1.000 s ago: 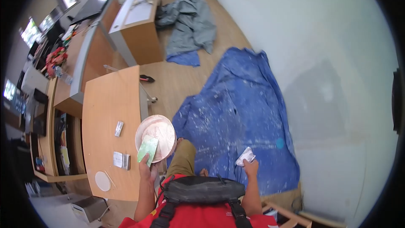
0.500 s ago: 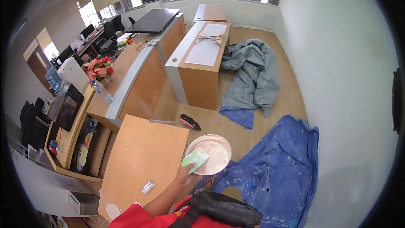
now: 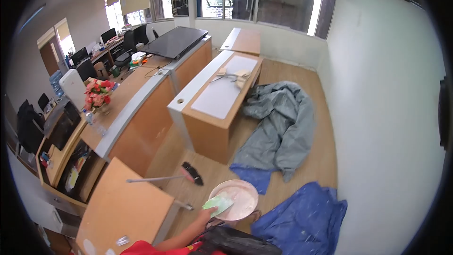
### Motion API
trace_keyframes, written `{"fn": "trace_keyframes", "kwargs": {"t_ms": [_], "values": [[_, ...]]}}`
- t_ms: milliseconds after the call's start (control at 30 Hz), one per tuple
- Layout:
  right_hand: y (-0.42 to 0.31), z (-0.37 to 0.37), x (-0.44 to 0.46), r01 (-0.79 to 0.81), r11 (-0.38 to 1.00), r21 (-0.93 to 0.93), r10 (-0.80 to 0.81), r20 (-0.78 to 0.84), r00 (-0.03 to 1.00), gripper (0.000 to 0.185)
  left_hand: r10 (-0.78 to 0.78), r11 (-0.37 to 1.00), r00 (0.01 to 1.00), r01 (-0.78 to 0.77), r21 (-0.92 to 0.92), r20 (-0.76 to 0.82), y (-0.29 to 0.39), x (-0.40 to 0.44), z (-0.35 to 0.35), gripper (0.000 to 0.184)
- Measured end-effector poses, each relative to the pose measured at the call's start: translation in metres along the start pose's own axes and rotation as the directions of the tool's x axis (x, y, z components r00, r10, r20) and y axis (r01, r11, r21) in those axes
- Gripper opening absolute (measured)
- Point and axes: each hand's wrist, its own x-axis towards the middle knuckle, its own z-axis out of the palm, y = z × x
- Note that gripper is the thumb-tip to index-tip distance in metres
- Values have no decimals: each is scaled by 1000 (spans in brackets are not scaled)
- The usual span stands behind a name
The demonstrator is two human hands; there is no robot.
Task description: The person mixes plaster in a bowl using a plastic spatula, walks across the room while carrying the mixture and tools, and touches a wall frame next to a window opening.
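Left hand (image 3: 207, 214), fingers closed on green scraper (image 3: 219, 204) over whitish bucket (image 3: 256, 198); slack grip could drop scraper into paste (image 3: 243, 202). Right hand out of view, fingers undeterminable.

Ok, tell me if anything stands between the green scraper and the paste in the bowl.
Nothing visible does: the left hand holds the green scraper over the bowl, its far end overlapping the paste in view; contact is unclear.
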Motion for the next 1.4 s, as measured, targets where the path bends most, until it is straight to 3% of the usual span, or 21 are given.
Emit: {"fn": "trace_keyframes", "kwargs": {"t_ms": [67,100,167,200,267,333,400,433,533,567,600,700,800,867,1000,1100,1400], "values": [[-19,-17,61,11,1000,4,-11,-20,1000,52,-26,974,995,47,-223,93,8,13,56,44],[-29,-27,90,14,1000,18,-14,-24,1000,51,-37,976,991,63,-208,128,14,38,96,44],[-46,-44,145,44,997,58,-43,-23,999,50,31,996,995,-38,-78,-94,16,66,139,43],[-65,-49,178,80,993,92,-79,-20,997,49,5,999,997,-9,-50,-78,18,87,157,43],[-111,-61,242,187,968,169,-184,-34,982,48,81,970,990,-53,-239,112,24,142,209,42],[-200,-91,285,328,927,183,-329,-22,944,40,38,979,991,-11,-202,129,48,161,277,42],[-245,-122,307,247,933,262,-271,57,961,36,7,987,990,16,-160,141,65,186,331,41],[-243,-129,339,314,934,173,-322,19,947,42,-25,991,987,45,-129,157,72,200,363,41],[-257,-173,363,281,939,201,-250,-166,954,51,-71,995,977,83,-51,200,69,256,440,41],[-207,-166,408,328,944,32,-314,-214,925,59,-92,995,973,96,-11,213,64,278,466,41],[-192,-173,419,463,869,172,-382,-362,850,55,-74,997,970,80,-14,232,63,297,496,41],[-196,-205,489,95,993,63,-79,-219,973,55,-156,988,960,153,29,231,46,347,585,43],[-241,-240,573,14,1000,20,-9,-200,980,55,-162,987,957,162,19,240,44,390,684,45],[-268,-263,630,18,1000,2,-18,-198,980,55,-234,972,959,227,65,158,40,418,741,46],[-328,-293,732,35,999,14,-32,-185,982,55,-198,980,962,194,39,187,75,448,868,42],[-376,-300,807,44,999,18,-41,-153,987,55,-173,984,939,175,20,297,98,486,949,39],[-514,-326,1078,155,981,-114,-154,12,988,55,-49,966,984,90,-241,169,96,635,1108,42]]}}
